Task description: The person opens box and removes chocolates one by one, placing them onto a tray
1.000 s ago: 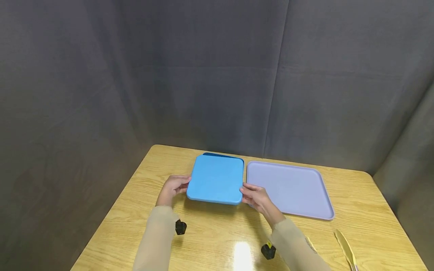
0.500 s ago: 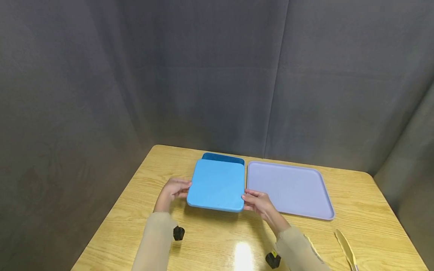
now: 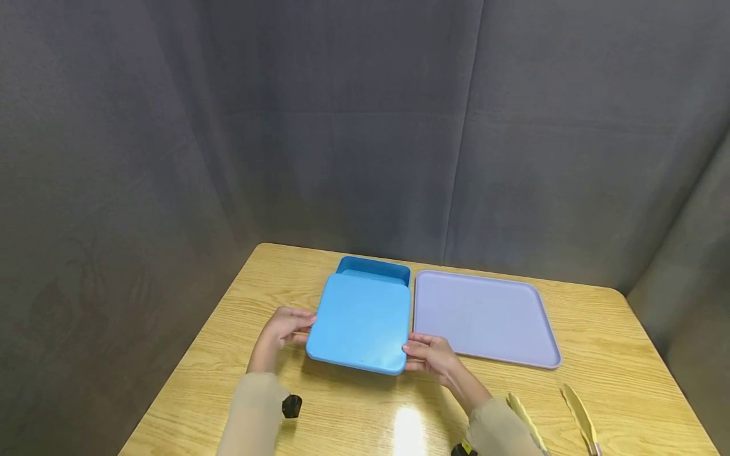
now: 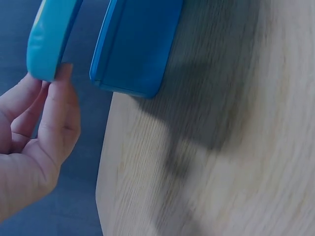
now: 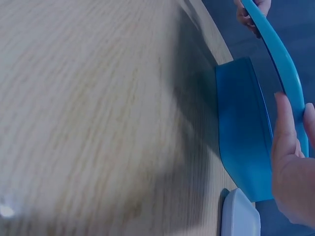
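Wooden table [image 3: 342,421] | both hands [image 3: 285,325] [image 3: 432,356] pinch blue lid [image 3: 360,323], raised clear of blue box [image 3: 376,267]

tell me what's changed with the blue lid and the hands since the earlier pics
The blue lid has moved back toward the person, uncovering more of the blue box. The left hand and right hand moved back with it, both still holding its sides; nothing was let go. The box, lilac tray and yellow tongs stayed put.

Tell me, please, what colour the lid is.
The lid is light blue; it shows best in the head view.
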`<control>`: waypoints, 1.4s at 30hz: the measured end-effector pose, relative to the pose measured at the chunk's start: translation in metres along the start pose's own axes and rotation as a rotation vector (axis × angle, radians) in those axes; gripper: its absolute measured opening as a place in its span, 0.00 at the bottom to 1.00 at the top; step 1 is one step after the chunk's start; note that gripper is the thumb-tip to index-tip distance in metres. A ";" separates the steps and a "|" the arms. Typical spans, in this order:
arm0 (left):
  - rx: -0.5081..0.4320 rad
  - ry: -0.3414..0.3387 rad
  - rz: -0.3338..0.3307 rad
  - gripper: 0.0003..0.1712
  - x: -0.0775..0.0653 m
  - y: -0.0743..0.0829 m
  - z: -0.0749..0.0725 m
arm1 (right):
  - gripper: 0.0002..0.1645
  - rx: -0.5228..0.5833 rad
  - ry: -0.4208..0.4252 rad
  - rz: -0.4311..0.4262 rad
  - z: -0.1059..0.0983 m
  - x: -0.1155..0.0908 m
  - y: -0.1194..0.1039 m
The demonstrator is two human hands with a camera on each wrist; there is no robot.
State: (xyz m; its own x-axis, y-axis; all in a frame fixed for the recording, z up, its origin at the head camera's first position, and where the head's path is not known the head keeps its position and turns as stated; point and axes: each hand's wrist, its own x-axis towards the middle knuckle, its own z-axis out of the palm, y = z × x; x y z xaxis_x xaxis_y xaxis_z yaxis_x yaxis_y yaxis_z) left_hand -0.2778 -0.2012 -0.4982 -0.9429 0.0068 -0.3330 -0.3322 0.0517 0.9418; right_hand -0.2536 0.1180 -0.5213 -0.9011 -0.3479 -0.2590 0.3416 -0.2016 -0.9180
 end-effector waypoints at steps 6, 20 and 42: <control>0.036 -0.018 -0.001 0.18 -0.010 -0.005 -0.003 | 0.20 0.023 -0.030 0.009 0.002 -0.008 0.005; 0.018 -0.021 0.013 0.18 -0.031 -0.024 -0.008 | 0.12 -0.004 -0.110 0.007 0.012 -0.026 0.013; 0.027 -0.109 0.048 0.21 -0.065 -0.050 -0.024 | 0.11 -0.027 -0.143 0.063 0.026 -0.047 0.032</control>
State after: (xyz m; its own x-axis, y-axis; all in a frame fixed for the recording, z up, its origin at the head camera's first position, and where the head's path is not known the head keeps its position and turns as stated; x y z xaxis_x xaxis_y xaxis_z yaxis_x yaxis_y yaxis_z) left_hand -0.2010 -0.2283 -0.5226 -0.9491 0.1189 -0.2918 -0.2844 0.0753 0.9558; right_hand -0.1932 0.1042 -0.5311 -0.8302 -0.4862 -0.2727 0.3872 -0.1511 -0.9095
